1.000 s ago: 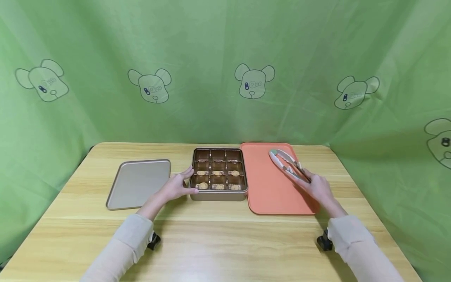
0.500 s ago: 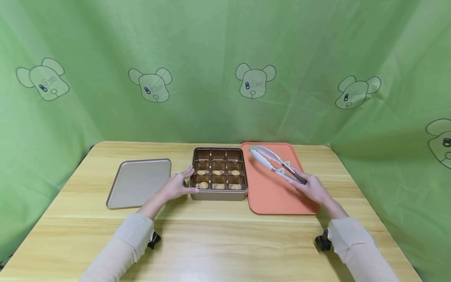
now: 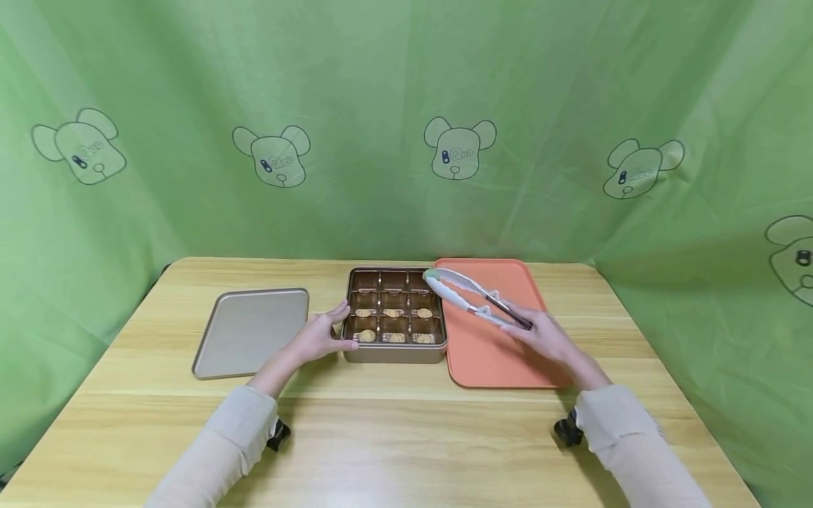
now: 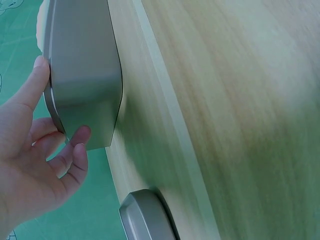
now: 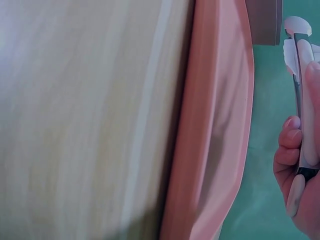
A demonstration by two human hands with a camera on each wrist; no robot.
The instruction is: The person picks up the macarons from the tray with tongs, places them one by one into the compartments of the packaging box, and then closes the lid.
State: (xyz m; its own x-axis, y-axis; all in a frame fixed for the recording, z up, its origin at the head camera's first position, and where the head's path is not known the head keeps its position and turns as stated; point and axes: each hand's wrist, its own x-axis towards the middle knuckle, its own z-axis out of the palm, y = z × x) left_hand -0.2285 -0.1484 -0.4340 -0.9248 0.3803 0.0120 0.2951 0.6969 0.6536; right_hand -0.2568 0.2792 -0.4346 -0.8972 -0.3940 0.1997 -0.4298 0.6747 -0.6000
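A brown square baking pan (image 3: 395, 353) with divided compartments stands mid-table. Several small tan cookies (image 3: 367, 336) lie in its middle and near rows. At the pan's left near corner, my left hand (image 3: 317, 337) holds the rim, thumb in front and fingers along the side; the left wrist view shows the thumb on the rim. My right hand (image 3: 543, 334) grips metal tongs (image 3: 479, 296) with white heads by their handles. Their tips, with something pale green at them, reach over the pan's far right corner.
A coral tray (image 3: 492, 360) lies against the pan's right side, beneath the tongs. Left of the pan rests a flat grey-brown square lid or tray (image 3: 254, 331). A green curtain (image 3: 381, 212) with bear-head prints hangs behind the wooden table (image 3: 406, 437).
My right hand has carried the tongs leftward from above the coral tray until their tips overlap the pan's far right corner. The left hand and pan have stayed put.
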